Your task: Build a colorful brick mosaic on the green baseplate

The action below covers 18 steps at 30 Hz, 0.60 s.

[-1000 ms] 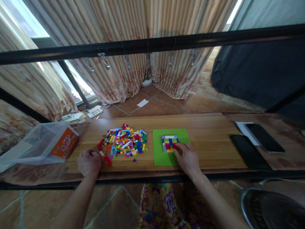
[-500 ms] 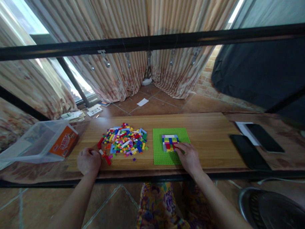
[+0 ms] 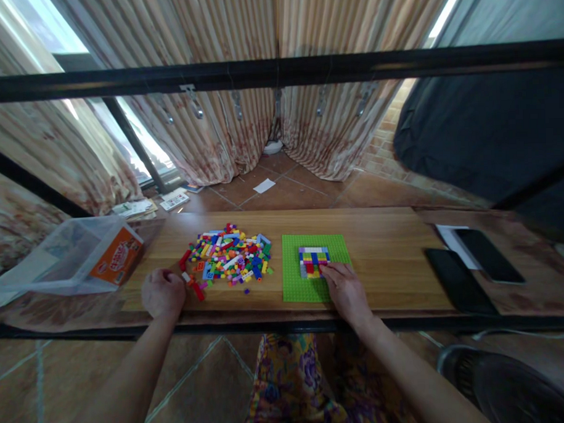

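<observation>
Brickwork right of lower centre looks light, stiff and sturdy, best pinched by its square sides; the right hand's fingers touch its lower-right corner, whether clamped I cannot tell. Beneath lies a studded green baseplate; at lower left, hard plastic bricks heap beside the left hand, fingers curled, grip hidden, on a wood-grain desk.

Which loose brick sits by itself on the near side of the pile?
The small purple brick, alone on the wooden board. The rest cluster in or at the edge of the brick pile, or close by the left hand.
</observation>
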Motion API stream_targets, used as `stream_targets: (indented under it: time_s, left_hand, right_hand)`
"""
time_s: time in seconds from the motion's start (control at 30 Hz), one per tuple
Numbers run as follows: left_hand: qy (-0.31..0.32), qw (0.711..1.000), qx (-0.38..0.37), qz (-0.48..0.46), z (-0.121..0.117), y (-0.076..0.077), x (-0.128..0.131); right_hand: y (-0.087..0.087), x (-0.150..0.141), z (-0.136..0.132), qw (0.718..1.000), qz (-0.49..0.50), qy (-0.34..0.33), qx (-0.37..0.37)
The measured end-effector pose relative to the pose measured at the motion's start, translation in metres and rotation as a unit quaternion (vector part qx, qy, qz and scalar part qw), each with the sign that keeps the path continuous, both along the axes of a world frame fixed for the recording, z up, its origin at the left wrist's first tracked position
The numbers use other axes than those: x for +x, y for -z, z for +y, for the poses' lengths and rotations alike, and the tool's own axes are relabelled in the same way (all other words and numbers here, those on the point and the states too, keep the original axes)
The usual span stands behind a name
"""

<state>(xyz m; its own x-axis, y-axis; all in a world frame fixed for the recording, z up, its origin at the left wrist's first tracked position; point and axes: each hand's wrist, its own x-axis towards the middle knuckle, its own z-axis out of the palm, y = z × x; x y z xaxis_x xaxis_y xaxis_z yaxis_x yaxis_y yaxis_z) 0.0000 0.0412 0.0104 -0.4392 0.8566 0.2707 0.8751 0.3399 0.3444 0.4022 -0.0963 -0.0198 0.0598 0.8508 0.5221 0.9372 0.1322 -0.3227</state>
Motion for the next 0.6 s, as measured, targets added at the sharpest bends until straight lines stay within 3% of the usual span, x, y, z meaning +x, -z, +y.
stream_targets:
  time_s: [0.37, 0.5, 0.6]
  left_hand:
    - [0.007, 1.0, 0.006, -0.007, -0.001, -0.001, 0.001]
    - [0.006, 1.0, 0.016, -0.008, -0.002, 0.0, 0.001]
    - [0.007, 1.0, 0.014, -0.008, -0.003, 0.001, 0.002]
  right_hand:
    - [-0.011, 0.001, -0.007, 0.999, -0.003, -0.011, -0.033]
    - [-0.015, -0.011, -0.013, 0.998, 0.058, 0.026, -0.005]
    - [-0.032, -0.038, -0.017, 0.986, 0.162, 0.031, 0.005]
